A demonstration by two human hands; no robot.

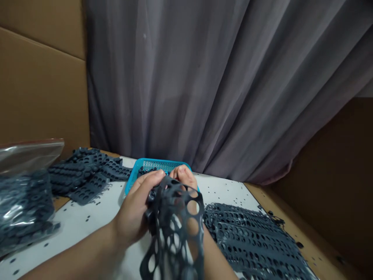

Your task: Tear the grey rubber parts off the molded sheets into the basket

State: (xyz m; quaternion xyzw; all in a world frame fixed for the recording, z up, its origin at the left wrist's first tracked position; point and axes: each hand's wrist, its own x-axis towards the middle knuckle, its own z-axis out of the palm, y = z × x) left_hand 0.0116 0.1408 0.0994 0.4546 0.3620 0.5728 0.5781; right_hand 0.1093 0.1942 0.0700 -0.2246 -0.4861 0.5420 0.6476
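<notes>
Both of my hands meet over a blue plastic basket [131, 179], gripping a dark rubber sheet [186, 206] full of round holes. My left hand [136, 204] has its thumb pressed on the sheet's upper end, with dark round pieces under its fingers. The fingers of my right hand [185, 177] are curled at the sheet's top right edge. From there the sheet bends and hangs down toward me, across my right forearm. Small dark pieces lie in the basket, partly hidden by my hands.
Perforated dark sheets [250, 241] are piled at the right. Sheets with round knobs [84, 171] lie at the back left, behind a clear bag [26, 206] of dark parts. Small black discs dot the white surface [224, 190]. A grey curtain [175, 77] hangs behind.
</notes>
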